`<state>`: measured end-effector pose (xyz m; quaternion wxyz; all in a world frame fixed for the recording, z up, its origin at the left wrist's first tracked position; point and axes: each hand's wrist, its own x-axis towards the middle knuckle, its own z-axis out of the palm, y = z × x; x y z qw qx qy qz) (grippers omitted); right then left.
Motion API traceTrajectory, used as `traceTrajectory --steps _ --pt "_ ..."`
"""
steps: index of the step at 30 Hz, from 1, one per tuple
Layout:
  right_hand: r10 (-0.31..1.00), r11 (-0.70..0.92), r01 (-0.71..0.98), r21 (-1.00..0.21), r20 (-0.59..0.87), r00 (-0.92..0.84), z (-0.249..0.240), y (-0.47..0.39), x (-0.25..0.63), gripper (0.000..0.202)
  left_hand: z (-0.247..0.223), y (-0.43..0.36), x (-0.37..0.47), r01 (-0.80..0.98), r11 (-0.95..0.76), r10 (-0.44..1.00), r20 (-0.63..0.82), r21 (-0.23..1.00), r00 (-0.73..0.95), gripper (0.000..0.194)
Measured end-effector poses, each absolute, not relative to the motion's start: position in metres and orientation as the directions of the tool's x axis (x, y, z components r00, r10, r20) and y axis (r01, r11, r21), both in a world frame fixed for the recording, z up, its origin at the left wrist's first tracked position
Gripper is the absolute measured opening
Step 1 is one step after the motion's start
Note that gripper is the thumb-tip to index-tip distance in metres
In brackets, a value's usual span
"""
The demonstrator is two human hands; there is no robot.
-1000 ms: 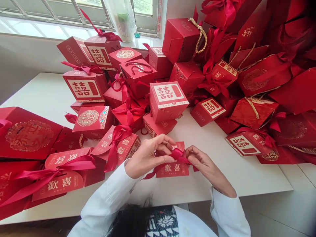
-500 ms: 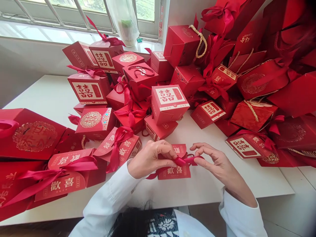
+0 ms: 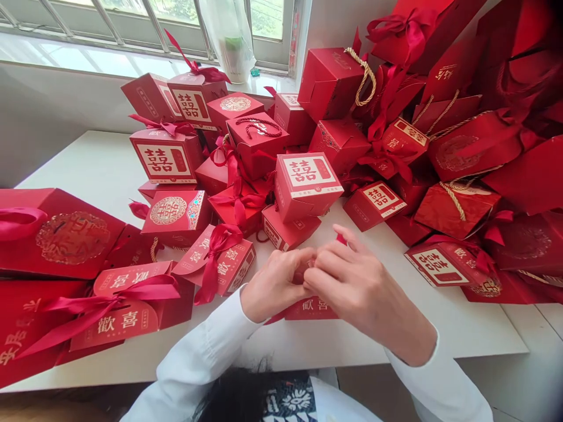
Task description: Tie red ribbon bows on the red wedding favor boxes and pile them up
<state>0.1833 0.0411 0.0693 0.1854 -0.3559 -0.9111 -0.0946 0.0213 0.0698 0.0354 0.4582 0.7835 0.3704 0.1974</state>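
A small red gift box with gold characters lies on the table in front of me, mostly covered by my hands. My left hand is closed over the box, its thumb and fingers pinching the red ribbon, whose tail slants out below it. Crossing in from the right, my right hand has curled fingers that meet the left fingertips over the ribbon. A bit of ribbon shows between its upper fingers. The knot itself is hidden behind the fingers.
Red gift boxes are stacked just beyond my hands. Larger red boxes with rope handles pile up at right. Ribboned boxes stand at left on the white table. A plastic-covered pot sits on the windowsill.
My right hand has moved left across the box to meet my left hand, and its fingers have curled in. The ribbon's middle is now covered. The view has shifted slightly.
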Motion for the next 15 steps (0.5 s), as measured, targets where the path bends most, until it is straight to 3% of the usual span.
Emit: traceTrajectory --steps 4,8,15 --pt "0.593 0.716 0.695 0.063 0.471 -0.654 0.057 0.014 0.189 0.027 0.028 0.063 0.019 0.337 -0.319 0.796 0.057 0.886 0.602 0.015" --pt "0.620 0.657 0.752 0.056 0.526 -0.582 0.036 -0.003 0.196 0.029 0.020 0.057 0.016 0.286 -0.250 0.826 0.049 0.925 0.562 0.022" --pt "0.600 0.618 0.780 0.101 0.580 -0.551 0.021 -0.008 0.198 0.031 0.027 0.064 0.009 0.270 -0.272 0.724 0.012 0.924 0.690 0.031"
